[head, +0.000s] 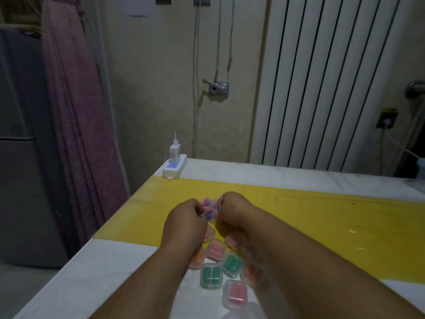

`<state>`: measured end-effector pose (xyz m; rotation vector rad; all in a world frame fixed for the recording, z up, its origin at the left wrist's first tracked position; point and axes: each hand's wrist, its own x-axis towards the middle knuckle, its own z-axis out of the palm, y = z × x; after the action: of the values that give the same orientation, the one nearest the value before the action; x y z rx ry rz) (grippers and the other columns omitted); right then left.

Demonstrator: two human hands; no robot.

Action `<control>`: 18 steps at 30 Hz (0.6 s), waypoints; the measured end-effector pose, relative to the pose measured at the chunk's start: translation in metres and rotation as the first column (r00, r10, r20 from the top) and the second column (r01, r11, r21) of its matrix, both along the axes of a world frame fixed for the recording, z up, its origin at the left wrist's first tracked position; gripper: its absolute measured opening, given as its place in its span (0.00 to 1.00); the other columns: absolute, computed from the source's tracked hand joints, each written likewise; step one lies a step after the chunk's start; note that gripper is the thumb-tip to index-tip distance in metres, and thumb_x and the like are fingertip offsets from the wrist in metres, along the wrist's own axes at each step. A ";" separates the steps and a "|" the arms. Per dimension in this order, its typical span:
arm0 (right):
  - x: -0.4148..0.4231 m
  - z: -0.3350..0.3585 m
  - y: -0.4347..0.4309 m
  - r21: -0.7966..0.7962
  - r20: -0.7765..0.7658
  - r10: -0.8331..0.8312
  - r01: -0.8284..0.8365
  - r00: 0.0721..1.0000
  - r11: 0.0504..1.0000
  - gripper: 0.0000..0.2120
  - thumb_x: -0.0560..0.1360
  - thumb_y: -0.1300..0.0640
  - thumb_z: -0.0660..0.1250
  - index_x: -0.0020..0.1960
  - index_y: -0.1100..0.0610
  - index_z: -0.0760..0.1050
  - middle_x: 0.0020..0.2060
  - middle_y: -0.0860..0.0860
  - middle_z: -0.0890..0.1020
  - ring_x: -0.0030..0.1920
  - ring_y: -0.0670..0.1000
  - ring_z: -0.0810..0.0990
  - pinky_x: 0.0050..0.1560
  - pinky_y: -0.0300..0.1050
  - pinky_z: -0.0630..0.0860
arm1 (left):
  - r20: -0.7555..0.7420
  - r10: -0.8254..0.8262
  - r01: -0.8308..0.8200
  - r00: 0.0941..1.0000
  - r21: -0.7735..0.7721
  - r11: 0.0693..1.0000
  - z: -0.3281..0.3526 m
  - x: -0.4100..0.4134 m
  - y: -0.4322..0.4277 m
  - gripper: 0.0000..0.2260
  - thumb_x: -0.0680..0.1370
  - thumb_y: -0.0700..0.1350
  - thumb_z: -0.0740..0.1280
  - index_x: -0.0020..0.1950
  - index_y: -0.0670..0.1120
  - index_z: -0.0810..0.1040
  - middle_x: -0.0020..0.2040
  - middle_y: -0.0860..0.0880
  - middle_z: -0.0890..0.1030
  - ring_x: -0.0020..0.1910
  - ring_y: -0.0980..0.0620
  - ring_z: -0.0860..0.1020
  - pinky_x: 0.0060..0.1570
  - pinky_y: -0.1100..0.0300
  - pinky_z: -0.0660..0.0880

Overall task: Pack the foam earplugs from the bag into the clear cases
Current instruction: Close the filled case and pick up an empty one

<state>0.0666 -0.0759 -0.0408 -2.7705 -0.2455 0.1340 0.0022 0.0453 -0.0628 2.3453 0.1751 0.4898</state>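
In the head view, a small clear bag [210, 209] of pink and blue foam earplugs [207, 207] is gripped between both hands above the yellow mat [322, 222] on the worktop [96, 272]. The left hand [186, 217] and right hand [232, 207] are each closed, pinching an opposite side of the bag, so its opening is judged to lie between them. The clear cases [212, 276], many already filled with pink, green or orange plugs, are clustered just nearer the person, below the wrists.
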 end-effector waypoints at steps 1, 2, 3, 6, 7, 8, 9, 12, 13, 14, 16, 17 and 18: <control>-0.001 -0.001 0.000 0.000 -0.004 -0.019 0.019 1.000 1.000 0.10 0.76 0.60 0.64 0.52 0.63 0.80 0.44 0.58 0.80 0.43 0.56 0.75 0.43 0.44 0.71 | -0.002 -0.002 0.002 1.000 0.001 1.000 0.000 0.000 0.000 0.02 0.77 0.45 0.67 0.45 0.52 0.78 0.45 0.52 0.82 0.44 0.51 0.77 0.41 0.59 0.72; 0.000 -0.002 -0.001 0.012 0.004 -0.032 0.032 0.999 0.999 0.08 0.75 0.60 0.65 0.49 0.63 0.80 0.40 0.57 0.78 0.42 0.56 0.74 0.41 0.43 0.69 | -0.003 -0.004 0.004 1.000 0.003 1.000 0.000 0.000 0.000 0.02 0.77 0.45 0.67 0.45 0.52 0.78 0.45 0.51 0.82 0.44 0.51 0.77 0.41 0.59 0.72; 0.000 -0.002 -0.003 0.042 0.023 -0.046 0.045 0.999 0.998 0.05 0.74 0.60 0.65 0.44 0.61 0.79 0.38 0.56 0.78 0.42 0.56 0.75 0.40 0.43 0.69 | -0.003 -0.004 0.004 1.000 0.005 1.000 0.000 0.000 0.000 0.02 0.77 0.45 0.67 0.45 0.52 0.78 0.45 0.51 0.82 0.44 0.51 0.77 0.41 0.58 0.73; -0.002 -0.005 -0.012 0.278 0.078 -0.133 0.107 0.988 0.955 0.03 0.70 0.62 0.70 0.38 0.55 0.79 0.39 0.54 0.83 0.44 0.55 0.81 0.40 0.42 0.73 | 0.003 -0.005 0.005 1.000 0.013 1.000 0.000 0.000 0.000 0.03 0.77 0.44 0.66 0.45 0.50 0.78 0.44 0.51 0.81 0.43 0.51 0.77 0.42 0.56 0.75; -0.004 -0.006 -0.016 0.366 0.078 -0.160 0.121 0.984 0.923 0.04 0.69 0.63 0.71 0.38 0.55 0.80 0.39 0.53 0.83 0.43 0.54 0.81 0.40 0.42 0.74 | 0.003 -0.007 0.007 1.000 0.011 1.000 0.000 0.000 0.000 0.03 0.77 0.44 0.66 0.44 0.50 0.78 0.44 0.51 0.81 0.43 0.51 0.77 0.42 0.56 0.75; -0.006 -0.007 -0.019 0.441 0.078 -0.176 0.125 0.981 0.889 0.05 0.68 0.65 0.71 0.39 0.55 0.80 0.39 0.52 0.83 0.42 0.53 0.80 0.41 0.42 0.75 | 0.004 -0.011 0.011 1.000 0.008 1.000 0.000 0.000 0.000 0.03 0.77 0.43 0.65 0.44 0.49 0.78 0.43 0.51 0.81 0.43 0.50 0.77 0.42 0.56 0.75; -0.007 -0.007 -0.021 0.496 0.074 -0.187 0.127 0.980 0.859 0.06 0.68 0.66 0.71 0.40 0.56 0.80 0.38 0.51 0.82 0.41 0.52 0.79 0.41 0.43 0.76 | 0.004 -0.014 0.014 1.000 0.004 1.000 0.000 0.000 0.000 0.04 0.77 0.43 0.65 0.44 0.49 0.78 0.43 0.50 0.81 0.43 0.50 0.77 0.42 0.56 0.75; -0.013 -0.006 -0.024 0.573 0.099 -0.175 0.088 0.980 0.815 0.10 0.69 0.69 0.69 0.42 0.55 0.80 0.37 0.48 0.81 0.41 0.51 0.79 0.40 0.44 0.77 | -0.003 -0.016 0.016 1.000 -0.011 1.000 0.000 0.000 0.000 0.04 0.78 0.43 0.65 0.44 0.48 0.78 0.43 0.50 0.81 0.43 0.50 0.77 0.41 0.56 0.74; -0.015 -0.006 -0.024 0.571 0.118 -0.138 0.047 0.983 0.820 0.12 0.70 0.69 0.67 0.43 0.53 0.79 0.38 0.47 0.80 0.42 0.50 0.78 0.40 0.41 0.75 | -0.005 -0.017 0.017 1.000 -0.013 1.000 0.000 0.000 0.000 0.04 0.78 0.43 0.64 0.44 0.48 0.77 0.43 0.50 0.80 0.43 0.50 0.77 0.41 0.56 0.74; -0.017 -0.005 -0.024 0.550 0.134 -0.080 -0.007 0.988 0.835 0.13 0.70 0.70 0.66 0.43 0.52 0.79 0.40 0.46 0.81 0.43 0.48 0.78 0.42 0.39 0.74 | -0.005 -0.016 0.016 1.000 -0.014 1.000 0.000 0.000 0.000 0.04 0.78 0.43 0.64 0.44 0.48 0.77 0.43 0.50 0.80 0.42 0.50 0.77 0.41 0.55 0.74; -0.018 -0.004 -0.023 0.430 0.150 0.047 -0.108 0.988 0.896 0.15 0.69 0.70 0.64 0.36 0.51 0.79 0.42 0.48 0.82 0.45 0.49 0.79 0.44 0.37 0.74 | -0.001 -0.013 0.013 1.000 -0.010 1.000 0.000 0.000 0.001 0.04 0.77 0.42 0.64 0.44 0.48 0.78 0.43 0.50 0.80 0.43 0.50 0.77 0.42 0.56 0.74; -0.017 -0.005 -0.022 0.345 0.150 0.084 -0.132 0.985 0.929 0.14 0.68 0.69 0.64 0.33 0.52 0.79 0.41 0.50 0.83 0.44 0.50 0.80 0.45 0.39 0.76 | 0.005 -0.012 0.012 1.000 -0.004 1.000 0.000 0.000 0.001 0.04 0.77 0.42 0.64 0.45 0.48 0.78 0.43 0.50 0.80 0.43 0.50 0.77 0.43 0.55 0.75; -0.017 -0.005 -0.021 0.272 0.151 0.105 -0.143 0.983 0.952 0.12 0.67 0.67 0.64 0.33 0.53 0.80 0.40 0.52 0.84 0.44 0.52 0.81 0.46 0.44 0.78 | 0.008 -0.012 0.012 1.000 0.003 1.000 0.000 0.001 0.001 0.04 0.77 0.42 0.64 0.45 0.48 0.78 0.44 0.50 0.81 0.43 0.49 0.77 0.44 0.55 0.75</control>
<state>0.0501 -0.0970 -0.0461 -2.4814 -0.4388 -0.0545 0.0028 0.0463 -0.0629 2.3461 0.1564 0.4937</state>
